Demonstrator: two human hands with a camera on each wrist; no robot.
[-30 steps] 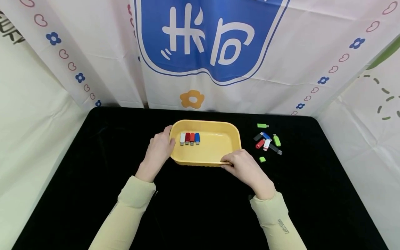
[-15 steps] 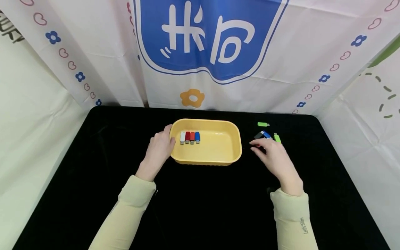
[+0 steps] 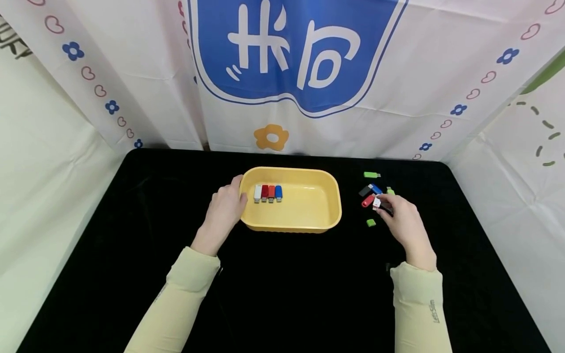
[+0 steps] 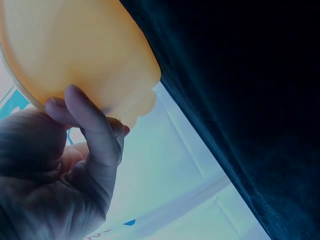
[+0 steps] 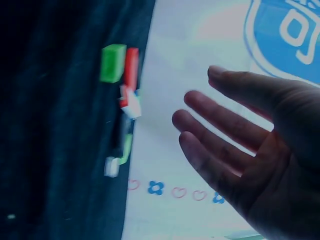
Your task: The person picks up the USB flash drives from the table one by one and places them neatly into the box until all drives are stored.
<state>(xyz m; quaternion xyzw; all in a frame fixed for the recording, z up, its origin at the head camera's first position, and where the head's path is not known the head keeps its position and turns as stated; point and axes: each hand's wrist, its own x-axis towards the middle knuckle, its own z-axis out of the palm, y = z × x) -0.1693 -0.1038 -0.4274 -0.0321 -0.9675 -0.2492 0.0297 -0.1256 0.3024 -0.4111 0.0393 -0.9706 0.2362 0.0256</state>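
Observation:
My left hand (image 3: 219, 213) grips the left end of the yellow plastic tray (image 3: 309, 229), thumb toward the inside; the left wrist view shows thumb and fingers at its rim. A white USB stick (image 3: 258, 192), a dark red one, a red one and a blue one (image 3: 278, 192) lie in a row in the tray's left half. My right hand (image 3: 408, 225) is over the loose pile, thumb and forefinger on either side of a white-and-red USB stick (image 3: 376, 202). In the right wrist view its fingers are spread, holding nothing. A black stick is partly hidden beneath it.
Around that pile lie a red USB stick (image 3: 368, 200), a dark one (image 3: 365, 190), a blue one (image 3: 376, 189) and two green ones, one farther back (image 3: 371, 174). A small green piece (image 3: 371, 222) lies nearer. Fabric walls (image 3: 353, 132) rise behind the black-covered table.
My right hand has let go of the tray's front right corner and moved right to the loose USB sticks. My left hand has stayed on the tray.

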